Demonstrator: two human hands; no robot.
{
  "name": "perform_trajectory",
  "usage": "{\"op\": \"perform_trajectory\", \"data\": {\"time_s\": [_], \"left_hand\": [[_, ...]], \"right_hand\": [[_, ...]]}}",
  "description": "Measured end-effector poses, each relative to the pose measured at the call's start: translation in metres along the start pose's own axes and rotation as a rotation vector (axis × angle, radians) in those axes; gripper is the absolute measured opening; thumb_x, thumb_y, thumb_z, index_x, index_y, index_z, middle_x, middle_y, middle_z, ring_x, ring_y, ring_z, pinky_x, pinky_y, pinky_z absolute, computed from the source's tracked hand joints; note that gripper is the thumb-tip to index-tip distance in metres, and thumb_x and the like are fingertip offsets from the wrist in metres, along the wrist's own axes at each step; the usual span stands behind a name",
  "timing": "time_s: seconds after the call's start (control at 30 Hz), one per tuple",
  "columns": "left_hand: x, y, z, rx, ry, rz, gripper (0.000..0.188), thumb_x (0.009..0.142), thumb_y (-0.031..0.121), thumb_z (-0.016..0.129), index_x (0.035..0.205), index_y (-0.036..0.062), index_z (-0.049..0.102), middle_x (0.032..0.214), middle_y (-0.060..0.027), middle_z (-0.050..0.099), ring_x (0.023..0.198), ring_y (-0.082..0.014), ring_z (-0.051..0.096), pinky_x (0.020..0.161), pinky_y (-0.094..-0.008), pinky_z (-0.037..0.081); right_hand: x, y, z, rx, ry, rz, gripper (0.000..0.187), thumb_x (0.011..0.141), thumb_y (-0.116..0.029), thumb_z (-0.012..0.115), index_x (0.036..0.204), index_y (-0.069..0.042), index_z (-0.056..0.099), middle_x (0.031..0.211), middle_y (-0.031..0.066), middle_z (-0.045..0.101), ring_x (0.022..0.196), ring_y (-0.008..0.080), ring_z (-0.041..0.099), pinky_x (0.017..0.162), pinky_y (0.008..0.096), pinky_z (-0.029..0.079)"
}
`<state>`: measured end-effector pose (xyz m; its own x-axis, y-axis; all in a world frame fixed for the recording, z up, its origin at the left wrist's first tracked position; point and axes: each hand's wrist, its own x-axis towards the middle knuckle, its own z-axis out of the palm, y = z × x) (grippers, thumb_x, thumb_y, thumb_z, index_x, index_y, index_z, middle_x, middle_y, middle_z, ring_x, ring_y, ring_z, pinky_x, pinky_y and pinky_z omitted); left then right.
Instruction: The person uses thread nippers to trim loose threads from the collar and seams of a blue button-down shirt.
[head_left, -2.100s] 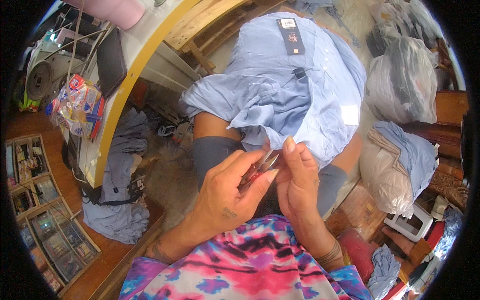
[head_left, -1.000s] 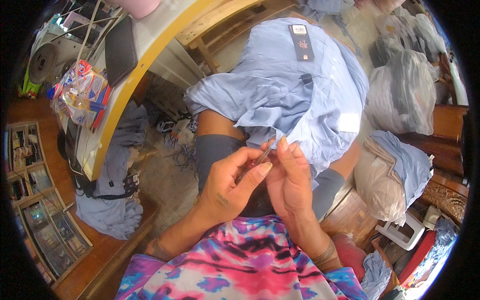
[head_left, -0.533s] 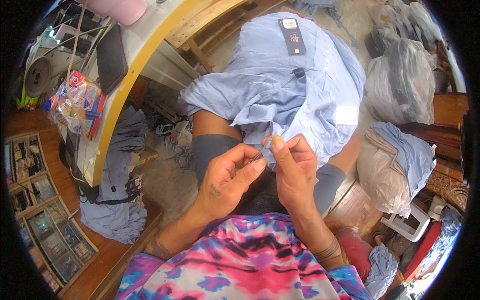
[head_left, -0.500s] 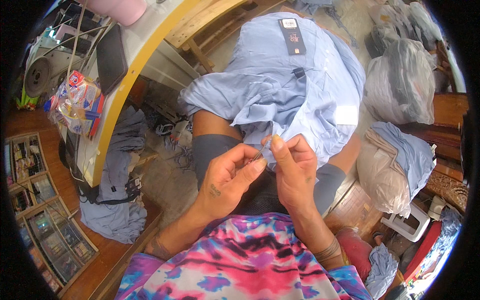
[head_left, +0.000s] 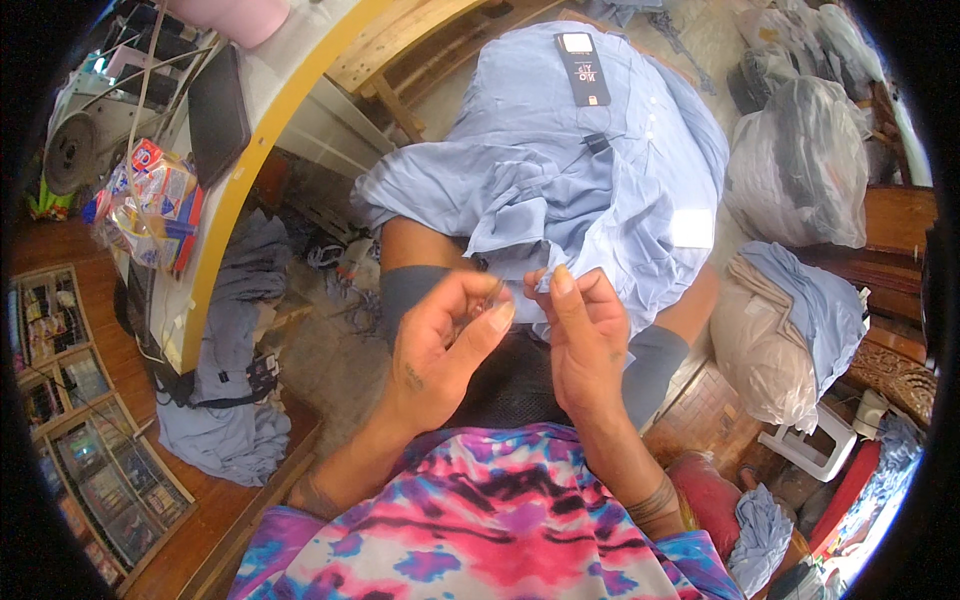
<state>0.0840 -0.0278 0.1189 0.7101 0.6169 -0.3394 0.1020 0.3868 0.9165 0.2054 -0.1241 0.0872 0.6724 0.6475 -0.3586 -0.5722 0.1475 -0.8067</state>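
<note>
Blue garment (head_left: 630, 190) lies unfolded across the thighs (head_left: 412, 247), hang tag (head_left: 582, 72) attached. Right hand (head_left: 590, 335) pinches its near edge; left hand (head_left: 438, 340) grips a blurred metal tool (head_left: 495, 291), apart from the cloth. Completion at that edge cannot be determined.

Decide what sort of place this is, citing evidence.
Probably a garment workshop: a tagged blue garment spread at upper centre, more blue cloth heaped at left, and what looks like a sewing machine.
</note>
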Motion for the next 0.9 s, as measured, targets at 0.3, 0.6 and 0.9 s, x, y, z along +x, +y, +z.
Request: {"op": "perform_trajectory", "data": {"time_s": [0.3, 0.6, 0.9], "left_hand": [[0.024, -0.006, 0.006, 0.088, -0.075, 0.032, 0.017, 0.101, 0.018, 0.071, 0.105, 0.0030, 0.063, 0.074, 0.0090, 0.049, 0.061, 0.0012, 0.041, 0.054, -0.0176, 0.031], [0.022, -0.010, -0.002, -0.379, -0.149, -0.279, 0.022, 0.106, 0.028, 0.062, 0.110, 0.0074, 0.057, 0.066, 0.0087, 0.040, 0.047, -0.0008, 0.033, 0.042, -0.0198, 0.024], [-0.020, 0.010, 0.000, -0.093, -0.179, -0.167, 0.042, 0.112, 0.039, 0.042, 0.127, 0.0012, 0.055, 0.083, 0.0038, 0.044, 0.060, -0.0009, 0.036, 0.049, -0.0183, 0.029]], "right_hand": [[-0.009, -0.008, 0.004, 0.045, -0.016, 0.037, 0.023, 0.105, -0.025, 0.068, 0.094, -0.006, 0.061, 0.088, 0.0010, 0.066, 0.079, 0.0067, 0.058, 0.075, 0.0226, 0.046], [-0.010, -0.011, 0.005, 0.030, -0.022, 0.118, 0.022, 0.105, -0.024, 0.068, 0.095, -0.005, 0.060, 0.090, 0.0053, 0.068, 0.078, 0.0089, 0.059, 0.073, 0.0240, 0.047], [-0.005, -0.007, 0.011, 0.136, 0.032, 0.062, 0.020, 0.105, -0.020, 0.067, 0.094, -0.007, 0.056, 0.090, 0.0058, 0.066, 0.082, 0.0121, 0.062, 0.076, 0.0274, 0.049]]}}
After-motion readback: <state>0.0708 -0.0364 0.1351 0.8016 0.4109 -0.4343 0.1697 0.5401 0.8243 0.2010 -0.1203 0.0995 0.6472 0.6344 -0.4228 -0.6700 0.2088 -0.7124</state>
